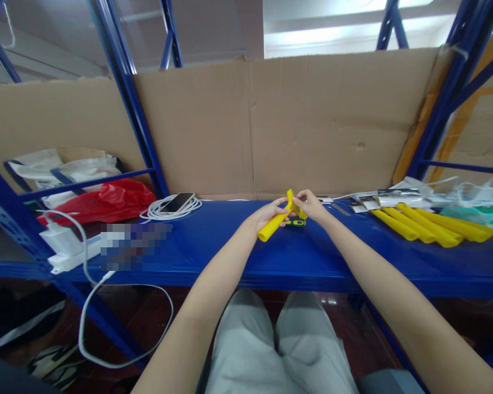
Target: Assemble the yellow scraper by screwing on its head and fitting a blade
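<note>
Over the blue shelf top, my left hand [271,212] is closed around a yellow piece with a round tube-like handle [271,227], its lower end tilted toward me. A forked or T-shaped yellow part shows at the far end. My right hand [309,204] is closed at the right side of that far part, fingertips pinching it. Whether a separate small part sits between the fingers I cannot tell. Beneath the hands lies a green and black object with yellow marks [296,222], partly hidden.
Several yellow tube-like pieces [433,224] lie at the right by silver packets [398,198]. On the left are a phone [179,202] on a coiled white cable, a power strip [76,254] and a red bag [107,198]. Cardboard [304,126] stands behind; blue posts [137,120] frame the shelf.
</note>
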Available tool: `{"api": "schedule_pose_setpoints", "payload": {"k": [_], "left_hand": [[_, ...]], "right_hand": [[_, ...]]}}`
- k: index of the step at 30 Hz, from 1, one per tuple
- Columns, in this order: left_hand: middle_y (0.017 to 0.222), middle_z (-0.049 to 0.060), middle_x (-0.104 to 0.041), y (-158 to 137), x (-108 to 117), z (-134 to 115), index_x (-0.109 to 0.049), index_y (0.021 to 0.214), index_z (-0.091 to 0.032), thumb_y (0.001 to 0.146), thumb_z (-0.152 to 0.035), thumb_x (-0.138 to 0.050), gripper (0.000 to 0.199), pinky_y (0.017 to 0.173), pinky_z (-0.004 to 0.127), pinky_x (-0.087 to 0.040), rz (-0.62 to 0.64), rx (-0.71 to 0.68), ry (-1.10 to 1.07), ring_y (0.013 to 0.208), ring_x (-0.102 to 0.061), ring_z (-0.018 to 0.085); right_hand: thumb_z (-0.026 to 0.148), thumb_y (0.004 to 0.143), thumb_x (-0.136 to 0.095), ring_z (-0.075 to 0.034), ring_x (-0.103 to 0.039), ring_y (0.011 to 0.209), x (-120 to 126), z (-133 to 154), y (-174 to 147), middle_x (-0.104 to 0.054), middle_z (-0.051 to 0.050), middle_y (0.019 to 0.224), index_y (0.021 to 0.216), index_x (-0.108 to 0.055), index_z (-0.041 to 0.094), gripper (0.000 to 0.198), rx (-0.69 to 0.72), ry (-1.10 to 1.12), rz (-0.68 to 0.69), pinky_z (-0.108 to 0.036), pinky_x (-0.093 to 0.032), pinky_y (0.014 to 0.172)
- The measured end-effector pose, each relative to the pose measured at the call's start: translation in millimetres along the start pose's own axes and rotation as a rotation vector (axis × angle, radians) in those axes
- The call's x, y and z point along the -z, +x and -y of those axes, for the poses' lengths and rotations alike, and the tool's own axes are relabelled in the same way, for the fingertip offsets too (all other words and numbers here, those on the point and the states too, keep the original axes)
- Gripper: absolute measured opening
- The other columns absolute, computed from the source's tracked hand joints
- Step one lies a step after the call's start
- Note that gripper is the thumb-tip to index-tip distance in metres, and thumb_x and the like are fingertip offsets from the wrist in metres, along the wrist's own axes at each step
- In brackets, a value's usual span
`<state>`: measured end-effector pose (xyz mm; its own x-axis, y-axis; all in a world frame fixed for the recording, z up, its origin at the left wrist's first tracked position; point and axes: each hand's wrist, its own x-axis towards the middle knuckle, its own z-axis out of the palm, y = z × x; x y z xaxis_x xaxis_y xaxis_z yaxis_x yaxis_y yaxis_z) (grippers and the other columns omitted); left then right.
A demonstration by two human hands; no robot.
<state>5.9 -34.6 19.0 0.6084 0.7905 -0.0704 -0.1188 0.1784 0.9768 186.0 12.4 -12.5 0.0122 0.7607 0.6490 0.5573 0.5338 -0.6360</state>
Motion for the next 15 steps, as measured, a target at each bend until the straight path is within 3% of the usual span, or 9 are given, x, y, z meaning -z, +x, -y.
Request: {"api": "schedule_pose_setpoints", "payload": {"k": [4,8,12,15], "left_hand": [[0.085,0.008,-0.062,0,2,0,-0.031,0.141,-0.023,0.084,-0.001,-0.047,0.064,0.045,0.018,-0.042,0.026,-0.025,-0.044,0.053,-0.054,0.009],[0.083,0.008,-0.062,1,-1,0,-0.029,0.141,-0.024,0.085,-0.001,-0.044,0.063,0.044,0.017,-0.040,-0.005,-0.040,-0.057,0.052,-0.054,0.009],[0.078,0.005,-0.060,0,-3,-1,-0.027,0.141,-0.024,0.085,0.000,-0.040,0.062,0.042,0.016,-0.038,-0.110,-0.054,-0.079,0.048,-0.051,0.008],[0.075,0.003,-0.058,1,-1,-2,-0.025,0.140,-0.024,0.087,0.000,-0.037,0.060,0.042,0.015,-0.038,-0.233,-0.033,-0.092,0.046,-0.049,0.007]], "right_hand": [[0.042,0.079,-0.058,-0.018,-0.057,0.086,-3,-2,-1,-0.059,-0.006,0.091,0.089,-0.049,0.020,0.026,-0.056,0.058,-0.010,-0.035,-0.048,0.079],[0.044,0.082,-0.055,-0.018,-0.058,0.085,-4,-1,-1,-0.061,-0.009,0.095,0.092,-0.052,0.018,0.028,-0.092,-0.020,-0.007,-0.036,-0.048,0.078],[0.041,0.080,-0.056,-0.023,-0.058,0.090,6,2,0,-0.063,-0.011,0.092,0.084,-0.059,0.018,0.023,0.027,-0.245,0.027,-0.040,-0.046,0.083],[0.041,0.075,-0.062,-0.024,-0.059,0.090,18,6,-3,-0.065,-0.008,0.086,0.072,-0.064,0.020,0.021,0.104,-0.386,0.200,-0.041,-0.043,0.086]]}}
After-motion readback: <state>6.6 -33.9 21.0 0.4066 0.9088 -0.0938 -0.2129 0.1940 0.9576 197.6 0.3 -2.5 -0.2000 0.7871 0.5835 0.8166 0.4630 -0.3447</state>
